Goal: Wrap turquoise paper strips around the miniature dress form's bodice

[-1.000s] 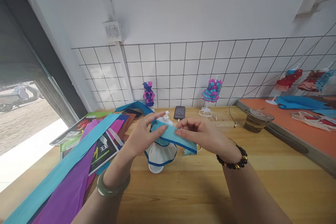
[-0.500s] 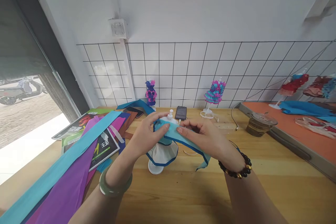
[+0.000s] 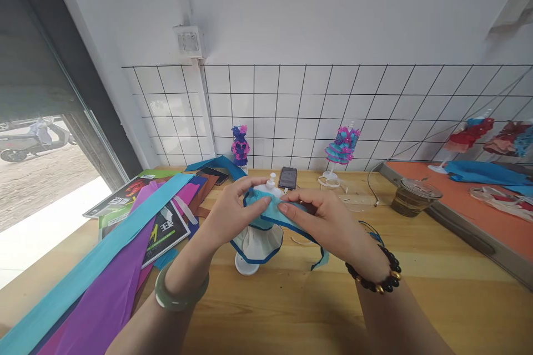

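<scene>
While both hands meet over the middle of the wooden counter (image 3: 291,305), they hold a blue strip (image 3: 271,209) against the top of a small dress stand (image 3: 257,243) with a white, blue-edged skirt. The left hand (image 3: 231,216) has its fingers closed on the strip's left end, pressing it to the stand. The right hand (image 3: 327,222) pinches the strip just beside it, and the loose end hangs down below the right wrist. Long turquoise and purple paper sheets (image 3: 104,272) lie over booklets (image 3: 165,230) on the left. A phone (image 3: 287,177) lies behind the stand, and a cup (image 3: 412,197) sits well apart on the right.
</scene>
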The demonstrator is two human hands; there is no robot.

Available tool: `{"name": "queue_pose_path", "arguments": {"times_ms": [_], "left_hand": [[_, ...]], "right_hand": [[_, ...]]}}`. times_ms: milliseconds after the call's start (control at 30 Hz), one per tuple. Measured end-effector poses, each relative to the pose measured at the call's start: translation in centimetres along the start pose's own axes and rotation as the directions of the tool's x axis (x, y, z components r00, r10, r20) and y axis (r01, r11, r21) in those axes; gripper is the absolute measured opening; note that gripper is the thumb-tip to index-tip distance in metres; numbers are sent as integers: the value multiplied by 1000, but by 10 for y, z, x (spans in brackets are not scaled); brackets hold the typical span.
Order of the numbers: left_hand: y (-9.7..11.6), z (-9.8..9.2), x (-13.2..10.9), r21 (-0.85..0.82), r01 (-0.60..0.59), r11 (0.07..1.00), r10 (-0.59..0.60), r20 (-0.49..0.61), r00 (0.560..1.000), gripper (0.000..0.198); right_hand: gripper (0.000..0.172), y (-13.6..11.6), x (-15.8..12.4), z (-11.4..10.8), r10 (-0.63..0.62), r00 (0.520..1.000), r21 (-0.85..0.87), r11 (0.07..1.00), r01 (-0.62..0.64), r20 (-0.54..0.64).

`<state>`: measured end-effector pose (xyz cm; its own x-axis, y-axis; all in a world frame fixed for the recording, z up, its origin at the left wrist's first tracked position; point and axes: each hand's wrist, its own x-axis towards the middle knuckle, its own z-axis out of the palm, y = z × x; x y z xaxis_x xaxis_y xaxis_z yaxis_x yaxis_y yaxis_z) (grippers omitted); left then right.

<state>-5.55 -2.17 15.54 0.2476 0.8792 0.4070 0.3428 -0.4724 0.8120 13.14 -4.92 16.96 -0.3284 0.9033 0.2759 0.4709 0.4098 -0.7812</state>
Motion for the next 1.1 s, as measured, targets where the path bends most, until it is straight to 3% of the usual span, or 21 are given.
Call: {"name": "queue_pose_path", "arguments": {"times_ms": [267, 633, 1100], "left_hand": [[-3, -5, 0, 65, -42, 997, 40, 39, 998, 40], [-1, -6, -1, 80, -41, 996, 38, 33, 999, 38], [0, -2, -1, 2, -16, 1000, 16, 18, 1000, 32]], "right_hand": [[29, 5, 1, -1, 42, 998, 85, 995, -46, 48], [30, 12, 5, -3, 134, 988, -29, 991, -132, 74], [31, 2, -1, -2, 29, 995, 15, 999, -31, 98]]}}
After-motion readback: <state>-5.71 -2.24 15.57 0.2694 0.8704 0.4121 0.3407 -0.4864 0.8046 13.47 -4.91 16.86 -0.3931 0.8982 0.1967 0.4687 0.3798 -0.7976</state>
